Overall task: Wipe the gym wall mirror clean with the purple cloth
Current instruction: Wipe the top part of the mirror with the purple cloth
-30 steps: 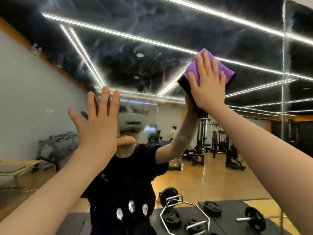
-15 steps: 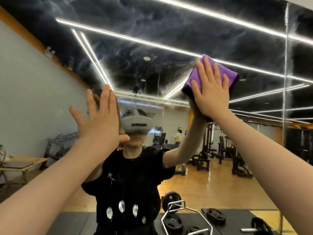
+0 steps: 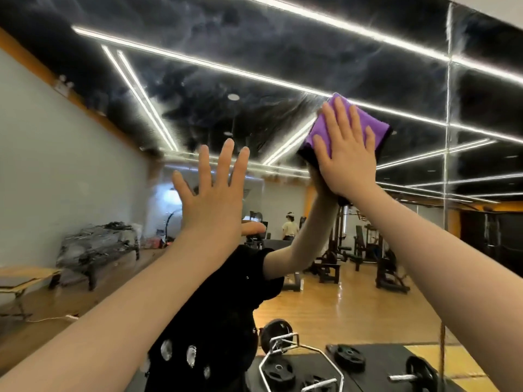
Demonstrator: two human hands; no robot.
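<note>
Since the earlier frame the purple cloth (image 3: 368,123) sits at nearly the same height, at 1 o'clock, and the view has shifted left. The right hand (image 3: 346,154) presses it flat on the mirror (image 3: 254,80), fingers straight. At 9 o'clock of it, the left hand (image 3: 215,199) is spread wide open on the glass. Weight plates (image 3: 276,373) reflect at 6 o'clock.

Open mirror (image 3: 254,80) glass spreads above and left of the cloth (image 3: 365,123). A vertical seam (image 3: 447,165) runs just right; the left hand (image 3: 215,199) is spread below-left.
</note>
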